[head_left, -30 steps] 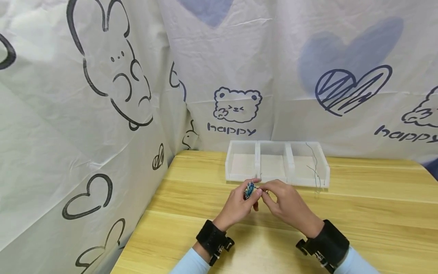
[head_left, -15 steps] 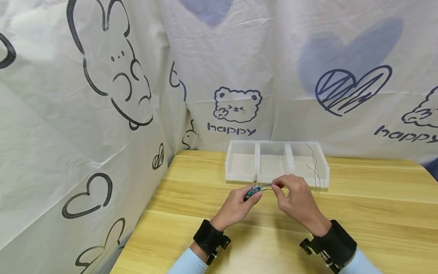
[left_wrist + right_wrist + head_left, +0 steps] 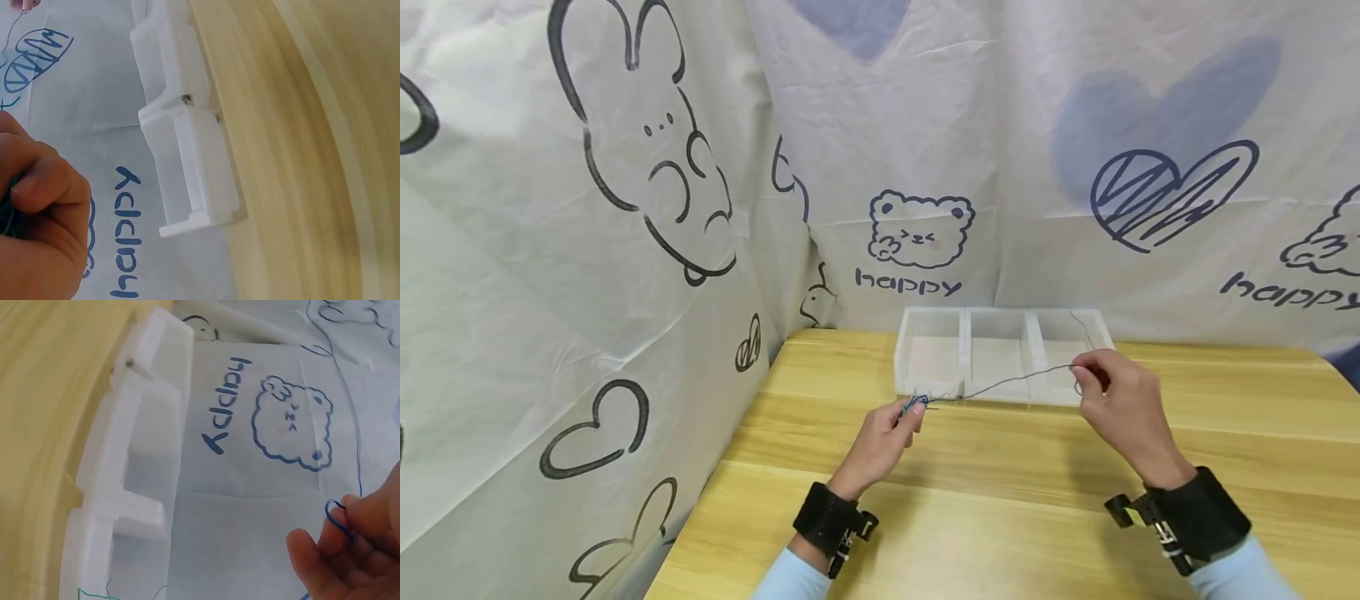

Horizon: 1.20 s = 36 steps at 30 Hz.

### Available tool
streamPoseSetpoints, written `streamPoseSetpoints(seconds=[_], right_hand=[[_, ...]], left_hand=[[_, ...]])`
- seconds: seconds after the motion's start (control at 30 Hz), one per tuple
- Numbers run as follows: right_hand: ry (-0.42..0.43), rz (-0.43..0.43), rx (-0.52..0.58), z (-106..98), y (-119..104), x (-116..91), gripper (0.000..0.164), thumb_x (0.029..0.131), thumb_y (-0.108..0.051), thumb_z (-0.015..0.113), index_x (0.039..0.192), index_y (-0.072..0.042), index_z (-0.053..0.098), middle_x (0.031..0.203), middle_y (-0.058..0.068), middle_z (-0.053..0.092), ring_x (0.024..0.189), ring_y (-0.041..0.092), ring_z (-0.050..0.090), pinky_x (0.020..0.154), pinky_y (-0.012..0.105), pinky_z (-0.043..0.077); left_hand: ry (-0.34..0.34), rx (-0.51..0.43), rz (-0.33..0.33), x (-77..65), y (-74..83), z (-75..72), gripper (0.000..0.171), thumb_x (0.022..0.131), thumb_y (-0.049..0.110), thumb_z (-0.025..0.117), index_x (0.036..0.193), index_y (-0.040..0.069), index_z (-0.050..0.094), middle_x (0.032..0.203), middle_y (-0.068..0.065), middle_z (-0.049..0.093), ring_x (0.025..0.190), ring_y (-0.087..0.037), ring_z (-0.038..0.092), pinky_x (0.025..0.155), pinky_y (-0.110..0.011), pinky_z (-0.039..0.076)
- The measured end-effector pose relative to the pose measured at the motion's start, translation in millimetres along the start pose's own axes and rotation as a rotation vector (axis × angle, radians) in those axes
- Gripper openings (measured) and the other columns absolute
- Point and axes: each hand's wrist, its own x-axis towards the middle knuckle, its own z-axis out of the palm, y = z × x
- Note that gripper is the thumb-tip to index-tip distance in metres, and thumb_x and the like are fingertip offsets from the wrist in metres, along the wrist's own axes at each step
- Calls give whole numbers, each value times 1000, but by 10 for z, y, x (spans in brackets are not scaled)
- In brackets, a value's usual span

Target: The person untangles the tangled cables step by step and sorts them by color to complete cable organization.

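My left hand [image 3: 876, 442] grips a tangled bundle of blue-green thread [image 3: 914, 404] in front of the tray's left compartment. In the left wrist view, curled fingers [image 3: 53, 187] hide most of that bundle [image 3: 7, 215]. A single dark blue strand [image 3: 1018, 378] runs from it across to my right hand [image 3: 1123, 408], whose thumb and forefinger pinch it. The right wrist view shows the strand [image 3: 357, 444] stretching up from the pinch, with a small loop of thread [image 3: 334, 519] at the fingers.
A white three-compartment tray [image 3: 928, 389] stands at the back of the wooden table [image 3: 985, 517]. Loose thread [image 3: 1082, 327] hangs in its right compartment, partly behind my right hand; green thread ends [image 3: 94, 595] show there. A printed white cloth [image 3: 1000, 125] encloses the back and left.
My right hand has moved right and slightly up, drawing one strand out from the bundle. My left hand has shifted left with the bundle. Earlier, both hands were close together.
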Motion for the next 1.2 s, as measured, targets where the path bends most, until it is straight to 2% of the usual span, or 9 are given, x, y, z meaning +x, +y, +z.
streamPoseSetpoints(seconds=[0.03,0.17,0.27,0.4,0.47,0.57,0.8,0.97,1.2], right_hand=[[-6,23,2,-39,25,11,11,87,10,70,92,1,70,77,7,63,65,10,50,62,18,37],[-8,101,37,-144,82,37,6,90,4,71,96,2,72,78,8,66,66,4,51,62,15,39],[38,221,67,-249,132,75,7,91,2,70,98,5,73,79,11,68,64,0,52,57,13,40],[76,332,71,-371,183,143,11,93,-5,71,100,4,75,77,-2,69,63,-3,54,55,13,41],[85,340,78,-378,186,167,12,93,-7,72,100,2,76,76,-12,67,63,-2,56,57,13,41],[77,340,106,-347,185,197,14,92,-8,73,102,2,77,78,-12,68,65,-1,58,60,12,43],[59,307,94,-185,222,259,15,93,-9,73,101,3,77,85,17,72,69,-4,56,63,10,43],[29,296,71,-13,285,265,15,93,-9,72,99,3,76,83,18,72,68,-6,54,61,11,42],[-27,240,36,262,339,245,12,91,-6,72,97,3,77,82,16,71,68,21,60,59,13,40]], left_hand=[[-3,5,5,-1,-13,-17,45,109,39,46,87,2,58,62,2,40,49,-11,31,48,-25,28],[0,38,15,-11,-34,-44,45,108,44,45,85,8,59,62,2,42,49,-10,33,49,-24,30],[67,54,0,-29,-71,-105,46,108,45,44,82,9,58,60,4,42,48,-9,33,48,-24,29],[149,53,11,-43,-124,-195,46,109,42,44,80,10,58,58,3,41,47,-10,30,47,-23,28],[158,54,20,-42,-137,-201,43,109,42,44,79,13,57,59,3,41,47,-10,30,48,-23,28],[134,37,16,-46,-140,-186,43,108,44,45,80,13,58,60,3,41,48,-10,30,48,-23,28],[103,2,-2,-74,-149,-148,41,108,41,46,81,12,58,61,2,42,48,-10,30,49,-23,28],[97,12,-3,-79,-138,-142,41,108,40,47,83,10,60,62,3,41,49,-10,30,50,-24,28],[81,20,-45,-94,-125,-135,42,108,42,46,86,11,62,63,2,43,50,-9,32,49,-23,29]])
